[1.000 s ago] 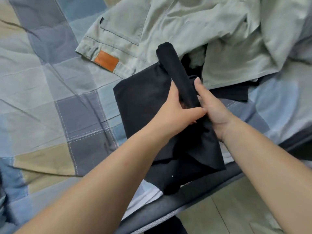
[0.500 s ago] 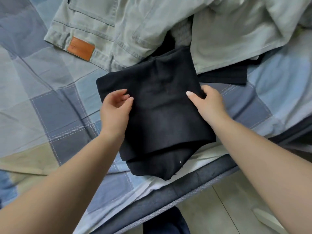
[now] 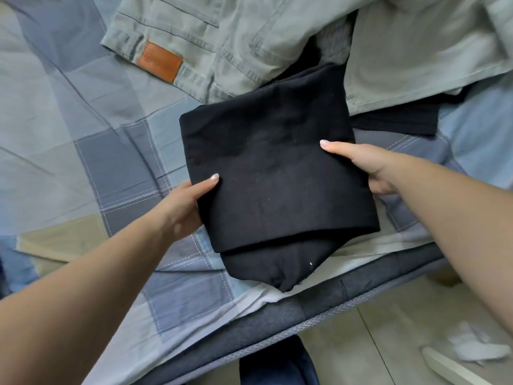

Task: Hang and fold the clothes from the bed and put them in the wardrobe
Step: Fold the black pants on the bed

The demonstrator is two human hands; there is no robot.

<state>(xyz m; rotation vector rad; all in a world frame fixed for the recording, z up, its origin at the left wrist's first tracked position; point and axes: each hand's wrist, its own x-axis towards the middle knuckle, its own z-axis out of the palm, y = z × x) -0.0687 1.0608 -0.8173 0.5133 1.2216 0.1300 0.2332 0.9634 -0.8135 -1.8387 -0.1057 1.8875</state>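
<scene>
In the head view, a folded black garment is being gripped at both side edges on the bed: the left hand and right hand are each being kept with thumb on top and the other fingers tucked underneath, likely so the folds are held together for lifting; pale green trousers are crowding the far edge, while the mattress edge and floor are being left open nearby

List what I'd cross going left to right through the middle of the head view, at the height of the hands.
Checked bedsheet → left hand → folded black garment → right hand
</scene>
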